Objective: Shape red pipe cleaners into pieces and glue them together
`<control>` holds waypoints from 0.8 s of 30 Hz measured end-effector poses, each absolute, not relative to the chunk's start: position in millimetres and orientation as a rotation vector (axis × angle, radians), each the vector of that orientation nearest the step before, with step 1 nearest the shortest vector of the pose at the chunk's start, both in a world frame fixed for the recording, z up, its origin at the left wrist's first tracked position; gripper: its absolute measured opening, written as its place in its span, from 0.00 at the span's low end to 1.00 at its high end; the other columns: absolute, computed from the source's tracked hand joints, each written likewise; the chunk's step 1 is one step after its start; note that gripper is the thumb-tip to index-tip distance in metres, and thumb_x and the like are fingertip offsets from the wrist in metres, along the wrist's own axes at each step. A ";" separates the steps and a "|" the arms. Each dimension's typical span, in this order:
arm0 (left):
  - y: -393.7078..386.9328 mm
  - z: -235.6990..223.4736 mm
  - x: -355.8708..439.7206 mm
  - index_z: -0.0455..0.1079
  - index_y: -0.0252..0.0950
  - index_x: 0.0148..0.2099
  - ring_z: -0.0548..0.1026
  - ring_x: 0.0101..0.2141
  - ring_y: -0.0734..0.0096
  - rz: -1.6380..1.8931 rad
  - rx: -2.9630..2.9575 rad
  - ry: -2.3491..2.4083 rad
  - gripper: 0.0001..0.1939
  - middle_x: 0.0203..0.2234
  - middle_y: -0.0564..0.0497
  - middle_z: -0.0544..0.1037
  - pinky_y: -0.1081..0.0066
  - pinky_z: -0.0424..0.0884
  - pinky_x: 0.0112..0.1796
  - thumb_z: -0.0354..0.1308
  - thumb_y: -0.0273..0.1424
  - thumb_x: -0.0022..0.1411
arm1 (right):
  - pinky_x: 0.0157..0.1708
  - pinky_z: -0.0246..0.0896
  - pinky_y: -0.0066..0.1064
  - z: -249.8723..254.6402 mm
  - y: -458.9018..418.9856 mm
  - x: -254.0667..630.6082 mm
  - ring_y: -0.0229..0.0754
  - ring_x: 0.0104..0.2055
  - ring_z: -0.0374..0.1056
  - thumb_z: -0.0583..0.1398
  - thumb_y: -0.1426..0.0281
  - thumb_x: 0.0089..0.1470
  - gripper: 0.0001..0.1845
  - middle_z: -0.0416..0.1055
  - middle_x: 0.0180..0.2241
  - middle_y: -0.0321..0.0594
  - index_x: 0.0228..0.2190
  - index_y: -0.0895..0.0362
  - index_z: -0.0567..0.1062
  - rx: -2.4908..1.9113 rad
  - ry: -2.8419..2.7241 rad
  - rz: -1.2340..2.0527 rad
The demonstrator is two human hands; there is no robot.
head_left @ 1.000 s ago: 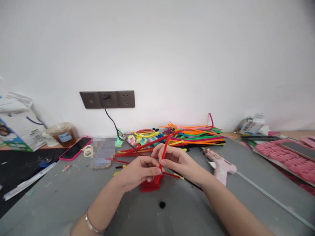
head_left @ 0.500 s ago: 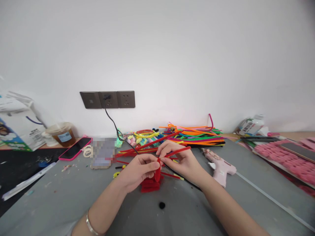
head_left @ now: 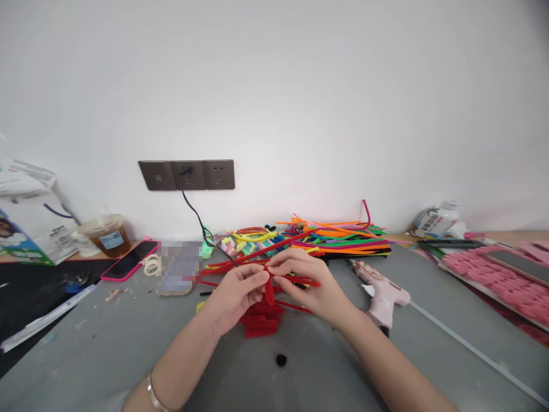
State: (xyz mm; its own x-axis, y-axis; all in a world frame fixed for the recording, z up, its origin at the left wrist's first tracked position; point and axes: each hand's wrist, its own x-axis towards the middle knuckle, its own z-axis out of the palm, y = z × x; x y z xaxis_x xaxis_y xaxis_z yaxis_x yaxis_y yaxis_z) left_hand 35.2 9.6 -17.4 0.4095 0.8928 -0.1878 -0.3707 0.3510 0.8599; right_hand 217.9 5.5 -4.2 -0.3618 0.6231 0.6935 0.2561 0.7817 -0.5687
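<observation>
Between my two hands, just above the grey mat (head_left: 240,377), is a red pipe cleaner (head_left: 269,293) bent into a narrow loop that hangs down. My left hand (head_left: 240,292) pinches it from the left with thumb and forefinger. From the right, my right hand (head_left: 306,280) pinches the same pipe cleaner close to the left fingertips, and a loose red end shows past its fingers. Below the hands, several folded red pipe cleaner pieces (head_left: 261,327) lie on the mat. A small black pompom (head_left: 281,360) rests nearer to me.
A pile of coloured pipe cleaners (head_left: 343,240) lies along the wall. To the right are a pink glue gun (head_left: 383,297) with a long glue stick and a pink keyboard (head_left: 501,274). Leftward stand a phone (head_left: 131,260) and a drink cup (head_left: 107,234). A black cord hangs from the wall socket (head_left: 186,174).
Both hands have shifted slightly left with the red pipe cleaner. Its free end, which pointed up to the right over my right hand, now lies lower, below the right fingers.
</observation>
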 end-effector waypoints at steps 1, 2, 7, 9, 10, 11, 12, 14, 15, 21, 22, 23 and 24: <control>9.9 -16.9 35.4 0.74 0.31 0.30 0.69 0.20 0.83 0.940 0.813 0.750 0.15 0.19 0.56 0.72 0.81 0.66 0.24 0.75 0.35 0.45 | 0.43 0.67 0.40 -6.1 5.3 215.7 0.45 0.40 0.74 0.60 0.74 0.58 0.06 0.77 0.38 0.46 0.32 0.53 0.78 -0.681 -1.936 0.448; 10.2 -16.4 35.7 0.74 0.32 0.30 0.70 0.21 0.83 0.960 0.787 0.754 0.15 0.20 0.56 0.73 0.81 0.68 0.25 0.75 0.34 0.44 | 0.43 0.67 0.40 -7.6 5.0 213.4 0.45 0.41 0.73 0.60 0.74 0.58 0.06 0.77 0.38 0.46 0.32 0.53 0.78 -0.697 -1.912 0.458; 10.9 -13.7 37.2 0.78 0.31 0.36 0.74 0.25 0.82 1.072 0.704 0.739 0.18 0.27 0.53 0.79 0.81 0.73 0.30 0.76 0.30 0.41 | 0.44 0.69 0.39 -9.9 3.2 204.3 0.46 0.44 0.72 0.61 0.70 0.59 0.06 0.75 0.40 0.46 0.34 0.52 0.80 -0.702 -1.775 0.572; 11.0 -13.5 37.3 0.78 0.31 0.36 0.74 0.24 0.82 1.103 0.694 0.728 0.18 0.28 0.53 0.80 0.82 0.74 0.29 0.76 0.30 0.41 | 0.47 0.68 0.39 -10.0 2.3 202.4 0.46 0.47 0.71 0.60 0.70 0.60 0.08 0.74 0.43 0.46 0.37 0.52 0.80 -0.700 -1.775 0.588; 11.1 -13.4 37.3 0.78 0.32 0.35 0.74 0.23 0.83 1.116 0.687 0.725 0.18 0.27 0.53 0.80 0.82 0.74 0.29 0.77 0.30 0.40 | 0.48 0.67 0.39 -10.3 1.9 201.6 0.46 0.48 0.71 0.59 0.71 0.60 0.09 0.74 0.44 0.47 0.38 0.52 0.80 -0.701 -1.780 0.592; 11.3 -13.4 37.4 0.78 0.32 0.34 0.73 0.22 0.83 1.127 0.680 0.724 0.18 0.26 0.54 0.79 0.83 0.74 0.28 0.77 0.30 0.40 | 0.48 0.67 0.39 -10.7 1.5 200.8 0.46 0.48 0.71 0.59 0.71 0.60 0.09 0.74 0.45 0.47 0.38 0.52 0.80 -0.704 -1.781 0.592; 11.4 -13.2 37.4 0.77 0.33 0.34 0.73 0.21 0.83 1.135 0.675 0.725 0.18 0.25 0.55 0.78 0.83 0.74 0.27 0.77 0.30 0.39 | 0.48 0.67 0.39 -11.4 1.2 200.0 0.46 0.48 0.71 0.59 0.72 0.60 0.09 0.74 0.44 0.47 0.37 0.52 0.79 -0.713 -1.770 0.588; 11.7 -12.6 37.4 0.76 0.33 0.32 0.73 0.21 0.83 1.150 0.670 0.721 0.17 0.22 0.57 0.77 0.82 0.74 0.26 0.77 0.30 0.39 | 0.45 0.67 0.38 -13.0 0.8 198.2 0.46 0.44 0.71 0.59 0.72 0.58 0.07 0.74 0.40 0.45 0.33 0.53 0.78 -0.744 -1.722 0.585; 11.9 -12.3 37.4 0.75 0.33 0.31 0.73 0.21 0.82 1.161 0.669 0.719 0.17 0.22 0.57 0.76 0.82 0.74 0.26 0.77 0.30 0.40 | 0.42 0.67 0.37 -13.9 0.8 197.4 0.45 0.42 0.71 0.60 0.72 0.57 0.05 0.74 0.37 0.44 0.31 0.54 0.77 -0.768 -1.689 0.595; 14.9 -10.6 34.4 0.74 0.33 0.30 0.73 0.22 0.82 1.254 0.771 0.740 0.15 0.20 0.57 0.74 0.82 0.73 0.27 0.75 0.31 0.43 | 0.31 0.66 0.32 -17.1 1.5 193.9 0.41 0.30 0.68 0.62 0.58 0.55 0.14 0.75 0.29 0.40 0.31 0.56 0.76 -0.919 -1.488 1.017; 15.5 -10.5 33.7 0.74 0.33 0.30 0.73 0.23 0.82 1.274 0.788 0.747 0.15 0.20 0.57 0.74 0.82 0.73 0.27 0.75 0.32 0.43 | 0.30 0.66 0.32 -17.4 1.8 193.5 0.40 0.29 0.68 0.62 0.56 0.54 0.16 0.75 0.28 0.40 0.32 0.56 0.77 -0.911 -1.464 1.087; 15.9 -10.5 33.1 0.74 0.33 0.29 0.73 0.23 0.82 1.292 0.798 0.753 0.15 0.20 0.57 0.74 0.82 0.73 0.27 0.75 0.32 0.43 | 0.30 0.66 0.31 -17.8 2.1 193.1 0.40 0.29 0.68 0.63 0.54 0.53 0.17 0.74 0.28 0.39 0.32 0.57 0.77 -0.900 -1.445 1.137; 16.2 -10.5 32.7 0.74 0.33 0.29 0.73 0.23 0.82 1.305 0.804 0.759 0.15 0.20 0.57 0.74 0.82 0.73 0.27 0.75 0.32 0.43 | 0.30 0.66 0.31 -18.4 2.6 192.7 0.39 0.29 0.68 0.64 0.54 0.52 0.18 0.74 0.28 0.39 0.32 0.57 0.77 -0.892 -1.429 1.170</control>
